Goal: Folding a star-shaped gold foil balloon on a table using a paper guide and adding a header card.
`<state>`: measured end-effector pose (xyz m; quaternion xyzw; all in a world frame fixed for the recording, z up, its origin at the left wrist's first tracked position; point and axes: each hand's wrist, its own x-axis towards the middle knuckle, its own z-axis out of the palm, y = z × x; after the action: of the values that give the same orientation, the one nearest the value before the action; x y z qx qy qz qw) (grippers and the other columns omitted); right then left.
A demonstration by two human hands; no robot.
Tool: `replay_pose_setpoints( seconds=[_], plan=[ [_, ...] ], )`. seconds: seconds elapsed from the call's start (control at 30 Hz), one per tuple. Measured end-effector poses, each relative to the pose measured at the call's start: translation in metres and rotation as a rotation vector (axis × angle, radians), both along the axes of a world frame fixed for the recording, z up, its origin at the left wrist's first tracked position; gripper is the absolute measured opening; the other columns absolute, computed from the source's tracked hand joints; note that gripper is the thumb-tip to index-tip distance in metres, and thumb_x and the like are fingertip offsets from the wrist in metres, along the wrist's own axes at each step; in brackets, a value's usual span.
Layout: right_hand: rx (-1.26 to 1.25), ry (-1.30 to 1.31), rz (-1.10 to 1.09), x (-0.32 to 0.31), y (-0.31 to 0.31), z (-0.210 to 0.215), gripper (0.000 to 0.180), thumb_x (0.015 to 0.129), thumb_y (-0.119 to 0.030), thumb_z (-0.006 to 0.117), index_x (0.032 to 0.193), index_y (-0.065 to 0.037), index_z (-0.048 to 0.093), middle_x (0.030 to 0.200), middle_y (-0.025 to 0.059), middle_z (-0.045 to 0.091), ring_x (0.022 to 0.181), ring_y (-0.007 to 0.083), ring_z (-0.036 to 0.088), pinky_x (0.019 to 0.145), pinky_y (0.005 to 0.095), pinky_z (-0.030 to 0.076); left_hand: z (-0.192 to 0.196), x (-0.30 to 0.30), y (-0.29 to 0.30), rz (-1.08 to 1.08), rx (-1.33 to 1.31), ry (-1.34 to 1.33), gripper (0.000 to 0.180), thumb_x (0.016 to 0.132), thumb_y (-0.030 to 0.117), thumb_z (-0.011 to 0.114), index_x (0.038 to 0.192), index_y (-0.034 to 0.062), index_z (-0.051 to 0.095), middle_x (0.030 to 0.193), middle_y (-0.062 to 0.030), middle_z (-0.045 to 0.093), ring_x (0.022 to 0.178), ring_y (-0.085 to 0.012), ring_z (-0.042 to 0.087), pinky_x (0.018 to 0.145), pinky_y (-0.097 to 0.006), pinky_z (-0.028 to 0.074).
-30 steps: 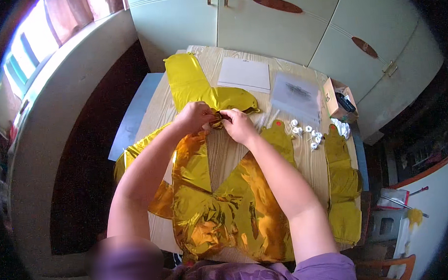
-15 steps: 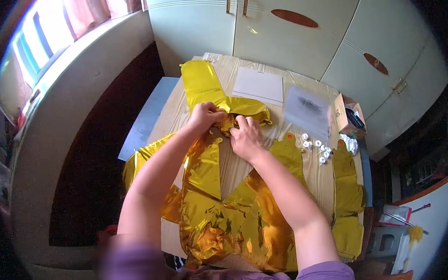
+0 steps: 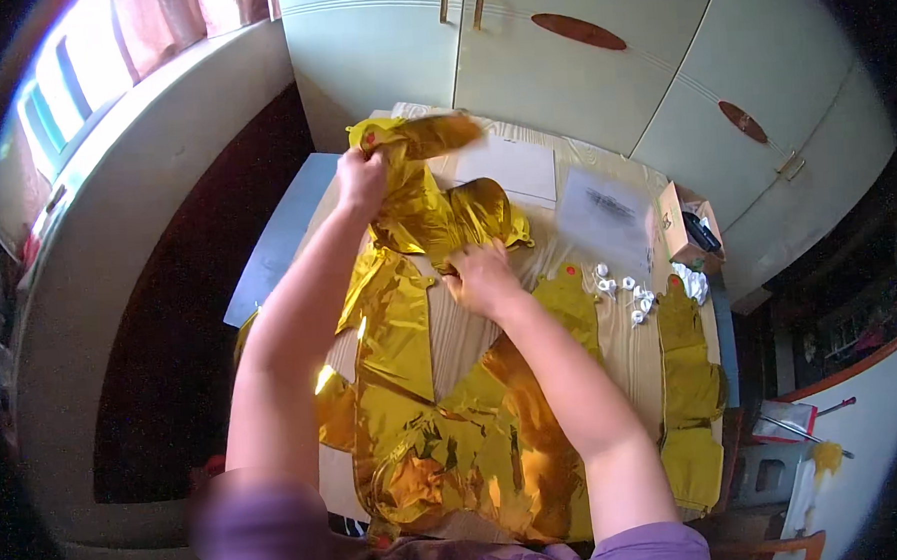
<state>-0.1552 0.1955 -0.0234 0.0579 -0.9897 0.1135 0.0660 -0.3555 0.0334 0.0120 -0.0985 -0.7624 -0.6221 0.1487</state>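
Between my two hands is a crumpled, uninflated gold foil balloon [image 3: 413, 216], lifted partly off the far side of the table. My left hand [image 3: 362, 181] is closed on its upper left part, near a red dot. The upper flap of foil is folded over to the right and blurred. My right hand [image 3: 485, 276] has its fingers curled at the lower edge of the same balloon; its fingertips are partly hidden. A large flat gold foil balloon [image 3: 466, 459] spreads below my forearms. Another flat gold foil balloon [image 3: 690, 400] lies along the right edge of the table.
A white sheet [image 3: 509, 169] and a translucent plastic sheet [image 3: 603, 213] lie at the back of the wooden table. Several small white rolls [image 3: 636, 297] and crumpled white tissue [image 3: 691, 283] sit at the right. Beside them stands a small box [image 3: 677, 232] holding a black object. Pale cabinets [image 3: 580, 84] stand behind.
My left hand has moved up and to the left, pulling its part of the balloon along. The upper foil has folded over to the right. My right hand has shifted slightly down.
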Motion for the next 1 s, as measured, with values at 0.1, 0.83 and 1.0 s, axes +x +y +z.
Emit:
replay_pose_setpoints(
  seconds=[0.1,0.83,1.0],
  plan=[
    [-0.076,-0.084,-0.001,-0.016,-0.002,0.019,0.038,0.090,-0.032,0.066,0.122,-0.011,0.067,0.115,0.0158,0.067,0.113,0.0357,0.059,0.111,0.0513,0.035,-0.008,-0.031,-0.015,0.004,-0.152,0.164,0.033,0.088,0.028,0.064,0.084,-0.0047,0.065,0.072,-0.0221,0.066,0.071,-0.0316,0.068,0.067,-0.044,0.052],
    [0.012,-0.248,0.085,-0.044,-0.022,0.017,0.051,0.086,-0.037,0.069,0.137,-0.035,0.060,0.146,0.0088,0.052,0.130,0.0346,0.052,0.103,0.0520,0.046,0.168,-0.057,-0.083,0.015,-0.043,0.604,0.029,0.095,0.028,0.067,0.100,0.0001,0.071,0.078,-0.0052,0.070,0.070,-0.0111,0.062,0.065,-0.031,0.051],
    [-0.245,-0.297,0.069,-0.055,-0.006,0.021,0.078,0.078,-0.047,0.072,0.146,-0.016,0.050,0.142,0.0158,0.056,0.129,0.0389,0.053,0.110,0.0461,0.043,0.227,-0.006,-0.085,-0.081,-0.464,0.668,0.033,0.097,0.033,0.063,0.112,0.0039,0.069,0.087,-0.0181,0.072,0.079,-0.0248,0.072,0.074,-0.039,0.055]
  ],
)
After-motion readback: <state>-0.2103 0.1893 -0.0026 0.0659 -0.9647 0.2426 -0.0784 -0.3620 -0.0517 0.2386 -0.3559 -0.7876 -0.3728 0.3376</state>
